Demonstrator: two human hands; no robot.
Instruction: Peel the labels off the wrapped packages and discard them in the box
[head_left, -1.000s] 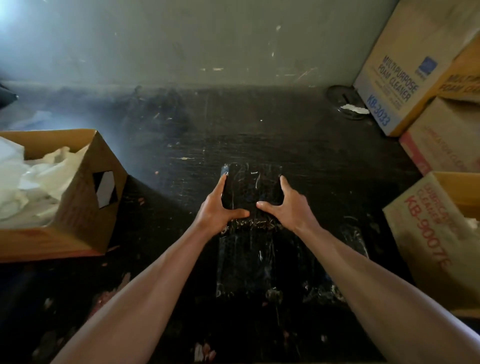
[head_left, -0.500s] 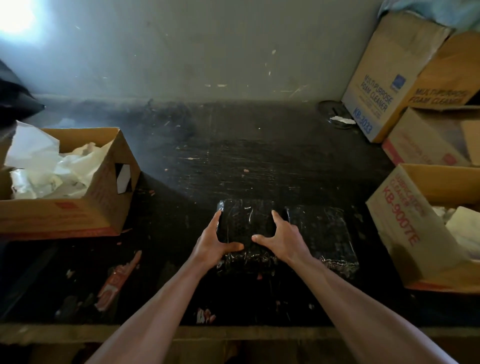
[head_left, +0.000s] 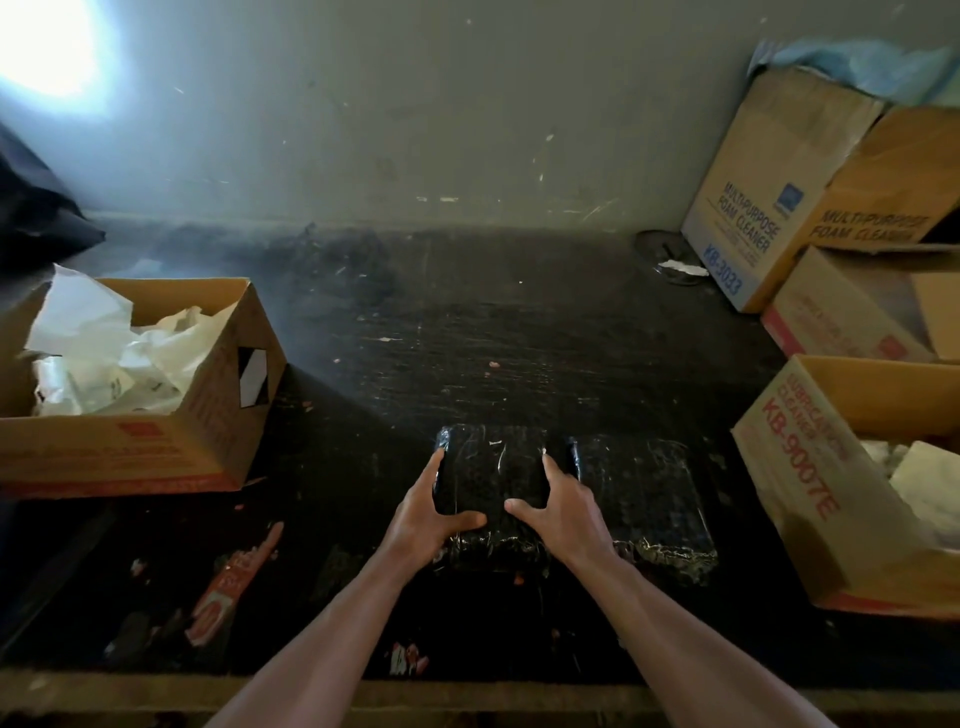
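Note:
A black package wrapped in clear film (head_left: 493, 467) lies on the dark table in front of me. My left hand (head_left: 431, 514) grips its left side, index finger along the edge and thumb across the top. My right hand (head_left: 561, 509) grips its right side the same way. A second black wrapped package (head_left: 644, 499) lies flat just right of it, touching or nearly so. I see no label on either package. An open cardboard box (head_left: 130, 452) with crumpled white paper stands at the left.
An open carton marked KB-9007E (head_left: 810, 499) stands at the right, with stacked foam cleaner cartons (head_left: 753, 208) behind it against the wall. Red-printed scraps (head_left: 228, 587) lie on the table at the near left. The wooden front edge (head_left: 467, 696) runs below my forearms.
The view has pulled back and now takes in more of the wall. Both hands keep their hold on the package, which now lies beside the second package at its left.

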